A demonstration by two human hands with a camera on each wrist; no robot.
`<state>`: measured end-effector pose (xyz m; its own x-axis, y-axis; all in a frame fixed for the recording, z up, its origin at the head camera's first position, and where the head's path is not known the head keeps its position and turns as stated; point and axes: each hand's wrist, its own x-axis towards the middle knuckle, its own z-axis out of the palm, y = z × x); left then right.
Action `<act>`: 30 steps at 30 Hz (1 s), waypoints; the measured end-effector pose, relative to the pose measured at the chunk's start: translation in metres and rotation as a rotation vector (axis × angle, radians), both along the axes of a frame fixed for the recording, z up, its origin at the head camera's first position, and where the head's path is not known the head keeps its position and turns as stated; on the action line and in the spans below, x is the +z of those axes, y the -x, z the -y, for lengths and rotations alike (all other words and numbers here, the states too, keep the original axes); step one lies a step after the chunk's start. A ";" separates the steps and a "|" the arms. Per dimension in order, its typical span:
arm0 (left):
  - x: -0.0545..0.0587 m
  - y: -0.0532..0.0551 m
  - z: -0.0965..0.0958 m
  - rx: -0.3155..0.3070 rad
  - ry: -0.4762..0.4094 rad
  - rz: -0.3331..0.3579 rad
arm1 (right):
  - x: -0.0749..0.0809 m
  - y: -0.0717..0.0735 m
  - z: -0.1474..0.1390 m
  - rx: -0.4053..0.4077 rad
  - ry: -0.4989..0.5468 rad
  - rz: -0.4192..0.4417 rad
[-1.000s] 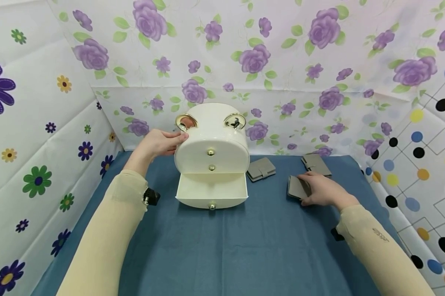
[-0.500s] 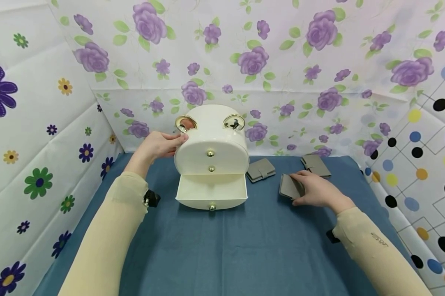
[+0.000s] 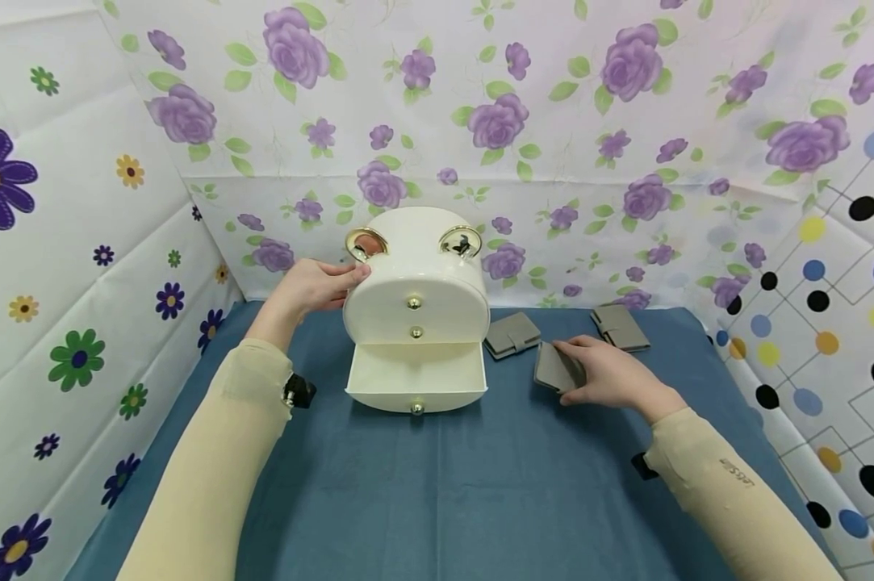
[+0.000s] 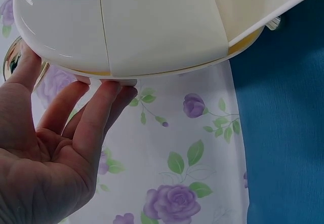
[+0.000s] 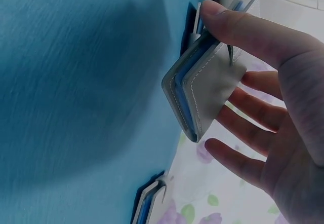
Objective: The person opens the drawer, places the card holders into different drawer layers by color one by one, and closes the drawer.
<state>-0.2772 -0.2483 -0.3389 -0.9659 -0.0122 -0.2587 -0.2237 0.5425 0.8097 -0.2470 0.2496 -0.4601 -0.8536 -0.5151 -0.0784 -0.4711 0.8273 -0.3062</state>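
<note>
A cream-white rounded drawer box (image 3: 429, 274) with gold-rimmed ears and gold knobs stands at centre, its bottom drawer (image 3: 416, 367) pulled out and bare inside. My left hand (image 3: 313, 286) is at the box's left side by the ear. In the left wrist view, the fingertips (image 4: 109, 84) press against the box's side, extended rather than wrapped round it. To the right of the box, my right hand (image 3: 611, 373) pinches a small grey wallet (image 3: 560, 369) between thumb and fingers. Seen from the right wrist, this wallet (image 5: 215, 79) is tilted, with stitched edges and a blue inside.
Two more grey wallets lie at the back: one wallet (image 3: 512, 333) beside the box, another wallet (image 3: 621, 327) farther right. Blue cloth (image 3: 437, 500) covers the table. Patterned sheets enclose it, with purple flowers on the back sheet (image 3: 560, 194).
My right hand has carried the wallet leftward, nearer the box and the wallet beside it. The left hand keeps its place on the box, and the drawer stays out.
</note>
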 end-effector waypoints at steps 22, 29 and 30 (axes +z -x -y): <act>0.000 0.000 0.000 0.006 -0.001 -0.007 | 0.018 -0.008 0.044 0.087 0.052 -0.058; -0.001 0.000 0.000 0.005 -0.011 -0.002 | 0.026 -0.012 0.065 0.165 0.092 -0.109; -0.001 0.000 0.000 0.005 -0.010 -0.001 | 0.027 -0.012 0.068 0.175 0.098 -0.112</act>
<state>-0.2774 -0.2484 -0.3400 -0.9660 -0.0149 -0.2580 -0.2260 0.5333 0.8152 -0.2350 0.1816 -0.4326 -0.7510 -0.6566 0.0696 -0.6405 0.6989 -0.3184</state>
